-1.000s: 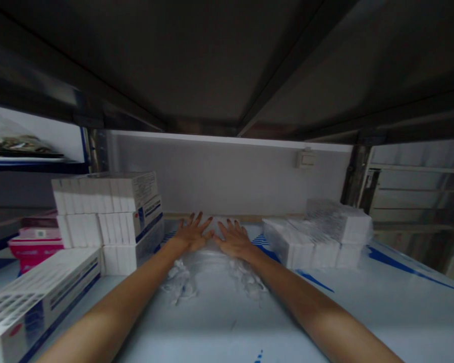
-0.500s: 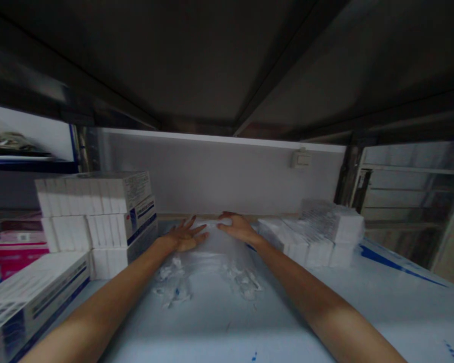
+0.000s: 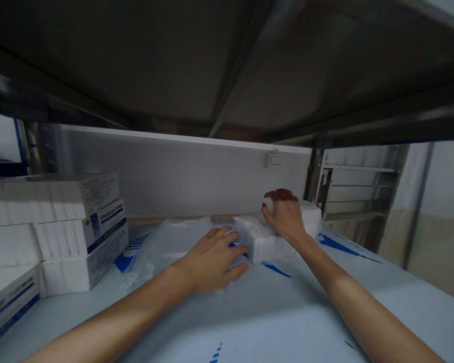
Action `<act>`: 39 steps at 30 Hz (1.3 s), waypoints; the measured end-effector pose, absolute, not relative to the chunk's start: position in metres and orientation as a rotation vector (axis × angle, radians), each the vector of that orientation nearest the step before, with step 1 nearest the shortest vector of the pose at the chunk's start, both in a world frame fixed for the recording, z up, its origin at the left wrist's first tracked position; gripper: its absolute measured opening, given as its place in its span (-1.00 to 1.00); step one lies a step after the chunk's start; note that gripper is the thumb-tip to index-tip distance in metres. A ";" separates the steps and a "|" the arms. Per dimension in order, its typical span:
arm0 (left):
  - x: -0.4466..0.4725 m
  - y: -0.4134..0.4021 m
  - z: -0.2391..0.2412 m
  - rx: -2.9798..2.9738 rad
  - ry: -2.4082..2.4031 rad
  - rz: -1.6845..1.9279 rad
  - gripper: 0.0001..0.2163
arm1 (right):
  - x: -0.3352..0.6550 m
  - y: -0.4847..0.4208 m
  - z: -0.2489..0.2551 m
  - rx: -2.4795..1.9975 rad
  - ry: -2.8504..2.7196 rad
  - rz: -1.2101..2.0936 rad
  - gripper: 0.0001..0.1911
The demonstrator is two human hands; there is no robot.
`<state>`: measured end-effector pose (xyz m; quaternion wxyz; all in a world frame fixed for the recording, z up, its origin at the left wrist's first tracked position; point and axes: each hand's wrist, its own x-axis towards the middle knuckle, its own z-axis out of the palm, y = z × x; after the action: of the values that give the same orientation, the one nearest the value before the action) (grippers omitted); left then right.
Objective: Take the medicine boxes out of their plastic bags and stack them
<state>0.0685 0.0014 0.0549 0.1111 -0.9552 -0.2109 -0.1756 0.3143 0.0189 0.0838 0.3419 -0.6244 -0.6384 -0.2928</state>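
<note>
My left hand is open, its fingers spread, just above the shelf surface beside a flat sheet or bag of clear plastic. My right hand is raised over a low group of white boxes, its fingers curved and apart, with nothing seen between them. Behind its wrist a further white box sits higher on the group. Whether the right fingers touch any box is hard to tell.
Stacked white boxes with blue bands stand at the left, a longer box before them. Overhead runs a dark metal shelf. A wall switch is at the back, and a metal post stands right of it.
Both hands have left the clear plastic and moved right. My right hand has gone up over the white boxes, my left nearer to me. The view has turned right.
</note>
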 end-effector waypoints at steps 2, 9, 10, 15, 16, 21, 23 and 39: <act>0.081 -0.011 0.050 -2.810 -0.543 -0.517 -0.65 | 0.343 0.009 0.084 -1.778 -1.471 -0.992 -0.54; 0.094 -0.029 0.037 -2.818 -0.448 -0.453 -0.62 | 0.402 0.005 0.078 -2.092 -1.368 -0.535 -0.25; 0.093 -0.030 0.035 -2.814 -0.451 -0.451 -0.62 | 0.405 0.006 0.078 -2.068 -1.343 -0.505 -0.29; 0.077 -0.039 0.027 -2.804 -0.486 -0.511 -0.63 | 0.399 -0.001 0.092 -1.861 -1.287 -0.464 -0.47; 0.072 -0.040 0.025 -2.800 -0.486 -0.531 -0.63 | 0.397 -0.004 0.096 -1.794 -1.283 -0.448 -0.48; 0.052 -0.042 0.017 -2.722 -0.496 -0.770 -0.52 | 0.390 -0.018 0.109 -1.295 -1.415 -0.101 -0.46; 0.049 -0.041 0.014 -2.670 -0.538 -0.939 -0.46 | 0.386 -0.021 0.107 -1.108 -1.546 0.132 -0.47; 0.045 -0.052 0.004 -2.820 -0.432 -0.908 -0.53 | 0.346 -0.013 0.082 -0.889 -2.352 1.078 -0.31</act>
<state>0.0453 -0.0521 0.0042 0.0740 -0.9393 -0.1438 -0.3025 0.3456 -0.0125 0.0822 0.2017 -0.3184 -0.8420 0.3859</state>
